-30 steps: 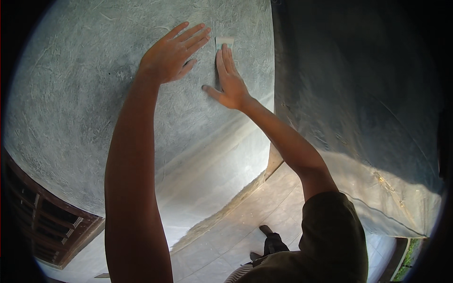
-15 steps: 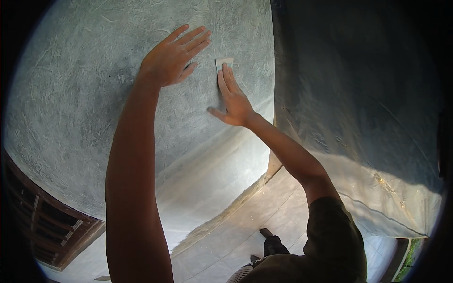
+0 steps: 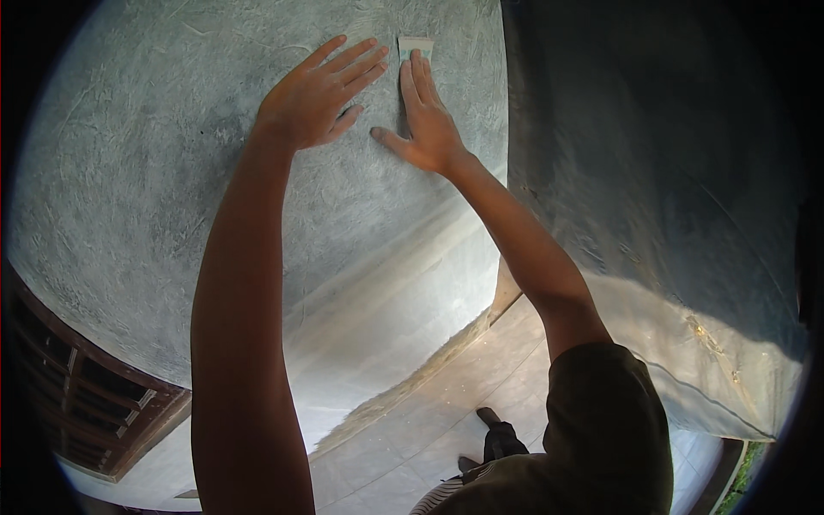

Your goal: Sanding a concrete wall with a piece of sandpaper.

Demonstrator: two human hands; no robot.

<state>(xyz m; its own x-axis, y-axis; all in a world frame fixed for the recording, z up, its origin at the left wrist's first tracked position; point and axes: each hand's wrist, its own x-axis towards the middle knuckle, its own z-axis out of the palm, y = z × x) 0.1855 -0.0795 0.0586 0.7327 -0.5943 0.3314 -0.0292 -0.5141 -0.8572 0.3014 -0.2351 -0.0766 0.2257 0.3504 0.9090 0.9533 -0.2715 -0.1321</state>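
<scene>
A rough grey plastered wall (image 3: 172, 197) fills the upper left and middle. Flat against it, my right hand (image 3: 425, 120) presses a small piece of sandpaper (image 3: 416, 43) under its outstretched fingers, thumb spread to the left. The sandpaper is pale with greenish marks, and its top edge shows beyond my fingertips. To the left, my left hand (image 3: 322, 99) rests on or close to the plaster, fingers extended and apart, with nothing in it. Whether its palm touches the wall cannot be seen.
A dark sheet (image 3: 652, 172) hangs along the right, past the wall's edge. Lower left is a brown wooden window frame (image 3: 129, 446) with bars. Below lies a pale tiled floor (image 3: 386, 463), where my foot (image 3: 487, 416) shows.
My right hand has slid up the wall with the sandpaper, from below my left hand's fingertips to beside them. My left hand has stayed nearly in place.
</scene>
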